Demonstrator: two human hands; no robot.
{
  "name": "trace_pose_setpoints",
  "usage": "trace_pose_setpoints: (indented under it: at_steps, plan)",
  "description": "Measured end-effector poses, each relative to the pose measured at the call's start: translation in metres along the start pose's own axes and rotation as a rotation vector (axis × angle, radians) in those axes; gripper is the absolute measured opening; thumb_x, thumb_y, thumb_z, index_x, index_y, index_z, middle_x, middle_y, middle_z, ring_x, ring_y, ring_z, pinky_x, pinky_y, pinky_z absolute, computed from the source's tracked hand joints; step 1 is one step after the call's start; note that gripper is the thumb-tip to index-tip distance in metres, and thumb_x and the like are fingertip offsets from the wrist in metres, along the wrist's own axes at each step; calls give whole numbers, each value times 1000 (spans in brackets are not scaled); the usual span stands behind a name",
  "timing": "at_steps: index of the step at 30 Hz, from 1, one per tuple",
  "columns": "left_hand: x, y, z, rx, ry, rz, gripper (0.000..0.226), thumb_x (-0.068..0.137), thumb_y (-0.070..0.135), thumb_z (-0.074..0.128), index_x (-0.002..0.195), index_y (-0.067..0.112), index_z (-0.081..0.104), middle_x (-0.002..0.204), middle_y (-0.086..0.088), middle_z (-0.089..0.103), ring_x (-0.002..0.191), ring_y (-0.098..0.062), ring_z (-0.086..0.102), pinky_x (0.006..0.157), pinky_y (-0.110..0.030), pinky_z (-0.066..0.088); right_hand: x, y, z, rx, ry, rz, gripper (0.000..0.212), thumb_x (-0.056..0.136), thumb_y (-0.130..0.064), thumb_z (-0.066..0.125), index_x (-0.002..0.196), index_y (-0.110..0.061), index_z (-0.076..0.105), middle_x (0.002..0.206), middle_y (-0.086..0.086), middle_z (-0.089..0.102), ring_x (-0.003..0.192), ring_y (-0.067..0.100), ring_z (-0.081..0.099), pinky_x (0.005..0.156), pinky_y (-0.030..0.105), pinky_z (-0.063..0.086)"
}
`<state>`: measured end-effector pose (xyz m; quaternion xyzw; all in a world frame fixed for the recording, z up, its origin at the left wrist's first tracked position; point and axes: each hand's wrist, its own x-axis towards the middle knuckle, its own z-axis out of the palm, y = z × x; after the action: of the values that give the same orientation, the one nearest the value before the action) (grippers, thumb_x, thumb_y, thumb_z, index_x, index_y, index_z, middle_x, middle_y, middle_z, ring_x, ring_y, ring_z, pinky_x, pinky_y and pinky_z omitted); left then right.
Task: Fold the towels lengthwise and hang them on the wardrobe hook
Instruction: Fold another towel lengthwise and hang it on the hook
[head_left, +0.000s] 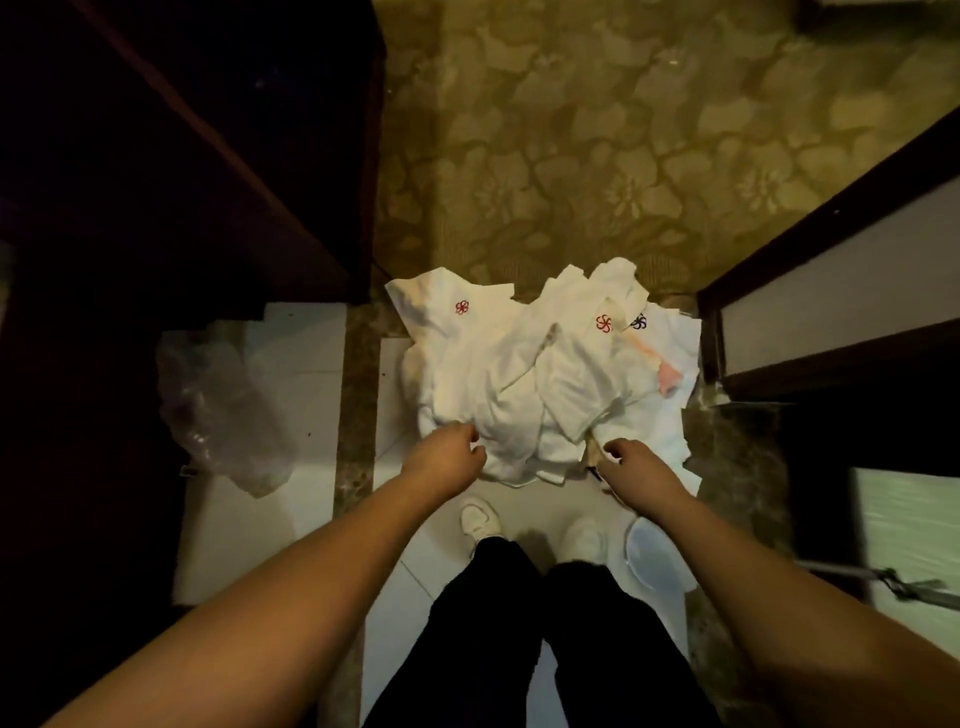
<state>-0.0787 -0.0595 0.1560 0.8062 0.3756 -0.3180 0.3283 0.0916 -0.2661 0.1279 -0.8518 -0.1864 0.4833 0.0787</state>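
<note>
I see a heap of crumpled white cloth towels (540, 374) on the pale tiled floor (249, 519), its far edge lapping onto the floral olive carpet (597, 140). My left hand (447, 452) touches the heap's near-left edge with loosely curled fingers, holding nothing. My right hand (631, 460) pinches a fold at the near-right edge. Dark wooden furniture (182, 156) crowds the left (a clear crumpled plastic bag (223, 410) lies beside it); a dark-framed door (831, 291) hems the right.

A heap of towels (540, 374) is piled on the floor (291, 525), between a wardrobe (171, 156) at left and a door frame (831, 291) at right. A plastic bag (218, 410) is laid left of the heap, and both hands (452, 449) (631, 460) are placed at its near edge.
</note>
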Motion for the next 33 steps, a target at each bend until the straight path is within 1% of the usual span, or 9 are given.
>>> trace_pose_setpoints:
  at_steps: [7, 10, 14, 20, 23, 26, 29, 31, 33]
  plan:
    - [151, 13, 59, 96, -30, 92, 39, 98, 34, 47, 131, 14, 56, 136, -10, 54, 120, -31, 55, 98, -36, 45, 150, 33, 29, 207, -34, 128, 35, 98, -25, 53, 125, -5, 59, 127, 15, 62, 114, 32, 57, 80, 29, 37]
    - [210, 20, 99, 187, -41, 182, 40, 99, 33, 47, 134, 14, 54, 136, -9, 53, 122, -31, 52, 97, -36, 42, 215, 56, 44, 306, -31, 199, 42, 98, -29, 55, 132, -5, 56, 136, 18, 57, 121, 34, 53, 91, 33, 40]
    - [274, 34, 142, 417, 54, 413, 38, 89, 22, 54, 126, 12, 57, 125, -11, 52, 117, -33, 46, 91, -38, 35, 285, 83, 58, 651, 69, 302, 66, 96, -36, 62, 148, -3, 39, 149, 15, 45, 130, 36, 48, 107, 42, 42]
    - [325, 48, 175, 801, 151, 534, 30, 78, 20, 65, 108, 18, 68, 105, -3, 62, 99, -27, 57, 81, -36, 43, 349, 118, 78, 1051, 224, 374, 67, 84, -46, 71, 139, -10, 54, 138, 7, 58, 121, 34, 56, 106, 43, 45]
    - [335, 54, 177, 732, 118, 550, 30, 92, 12, 47, 119, 12, 60, 117, -7, 57, 115, -32, 48, 92, -39, 34, 346, 116, 79, 1112, 180, 439, 58, 89, -37, 71, 137, -9, 52, 126, 3, 59, 116, 29, 57, 96, 37, 45]
    - [325, 55, 164, 530, 150, 486, 25, 95, 12, 43, 115, 14, 58, 117, -7, 58, 115, -31, 45, 90, -40, 31, 329, 100, 69, 1034, 168, 423, 17, 97, -25, 61, 102, -9, 57, 86, 5, 56, 72, 22, 55, 71, 33, 44]
    - [298, 45, 141, 261, 155, 371, 21, 98, 16, 44, 110, 19, 60, 116, -6, 61, 113, -30, 45, 87, -37, 27, 293, 78, 52, 1159, 156, 398, 12, 100, -14, 55, 88, -11, 51, 69, 4, 45, 51, 15, 45, 43, 22, 39]
    - [272, 41, 118, 123, 177, 281, 21, 99, 17, 45, 112, 20, 62, 119, -6, 62, 114, -31, 45, 84, -35, 25, 259, 61, 38, 1252, 132, 355, 1, 101, -13, 53, 101, -12, 53, 76, 3, 52, 58, 14, 52, 40, 19, 42]
    - [238, 38, 90, 54, 191, 228, 21, 101, 19, 46, 115, 19, 62, 122, -5, 61, 114, -31, 46, 83, -34, 24, 218, 40, 18, 1328, 101, 312, 2, 100, -14, 55, 101, -13, 56, 83, 4, 62, 64, 15, 62, 55, 26, 51]
